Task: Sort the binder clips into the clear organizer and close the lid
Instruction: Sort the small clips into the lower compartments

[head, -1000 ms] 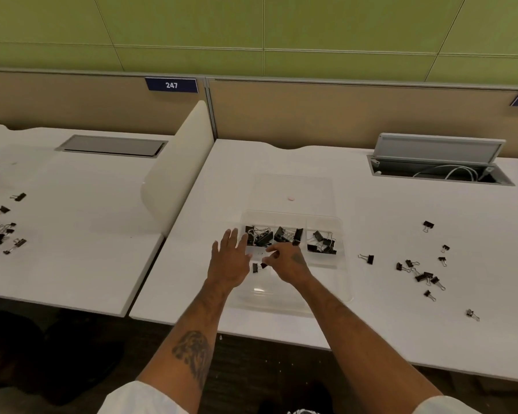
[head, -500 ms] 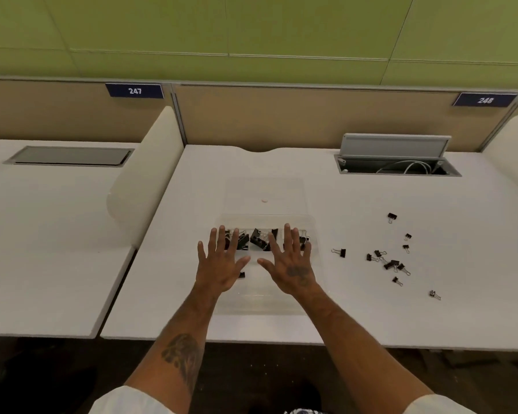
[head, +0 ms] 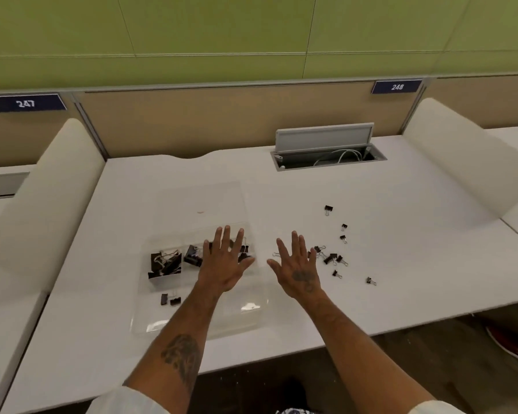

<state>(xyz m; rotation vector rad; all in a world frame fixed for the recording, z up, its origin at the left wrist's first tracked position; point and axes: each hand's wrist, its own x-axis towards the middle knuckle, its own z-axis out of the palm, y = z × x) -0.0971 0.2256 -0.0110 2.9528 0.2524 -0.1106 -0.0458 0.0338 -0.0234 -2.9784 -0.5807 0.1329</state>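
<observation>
our left hand [head: 226, 264], spread, hovers over the clear organizer [head: 192, 324]; our right hand [head: 296, 268], also spread, holds nothing near the loose binder clips [head: 331, 259] on the counter [head: 416, 234]. a careless sweep may push small clips off the edge, or mix sizes in one compartment.

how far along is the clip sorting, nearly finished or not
About halfway. Done: the back compartments of the clear organizer hold sorted clips, and two more lie in a front-left one. In hand: nothing; the left hand and right hand are open and empty. Left: roughly ten loose clips on the desk to the right, then the lid, lying open behind.
</observation>
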